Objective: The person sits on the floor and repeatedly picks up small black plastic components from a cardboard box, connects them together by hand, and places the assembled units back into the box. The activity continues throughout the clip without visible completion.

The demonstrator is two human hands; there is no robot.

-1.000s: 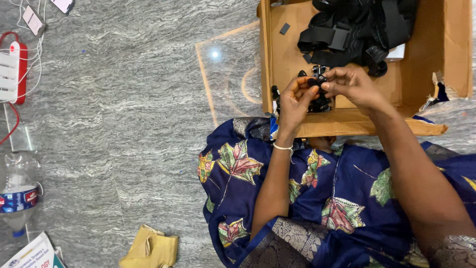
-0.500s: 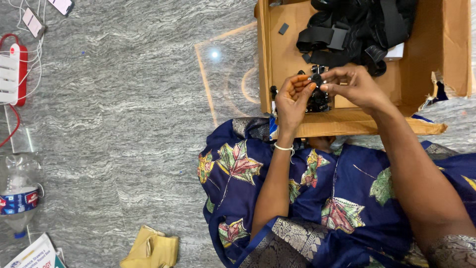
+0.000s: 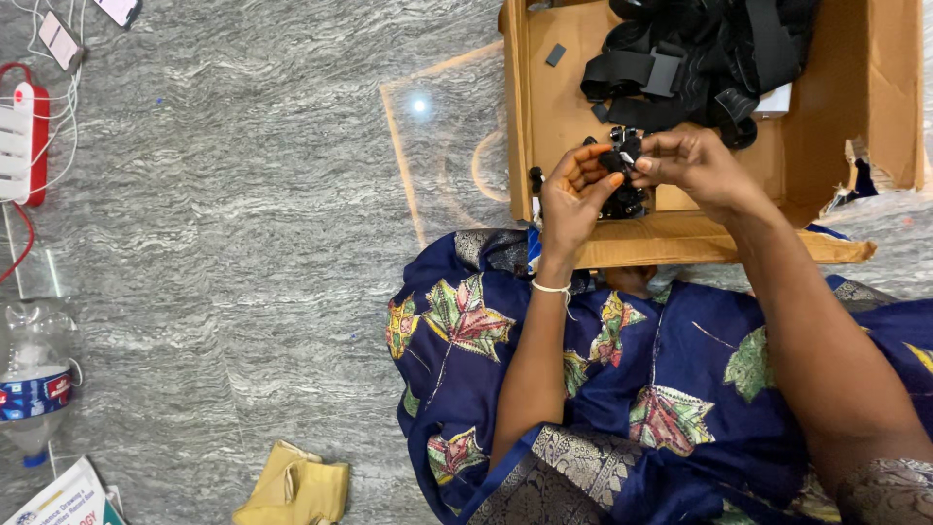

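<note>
Both hands pinching small black clip (image 3: pixel 622 156) over box (image 3: pixel 680 238): left hand (image 3: pixel 573 199) lifted closer since a second ago, right hand (image 3: pixel 695 165) steady. Straps (image 3: pixel 700 58) untouched behind.

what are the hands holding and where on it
Both hands, left and right, pinch a small black clip by its opposite ends, above the cardboard box.

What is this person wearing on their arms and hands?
Both forearms are bare, with no gloves. The left hand has a thin white bracelet at the wrist; the right hand wears nothing visible. Short dark blue sleeves with patterned trim show near the elbows.
</note>
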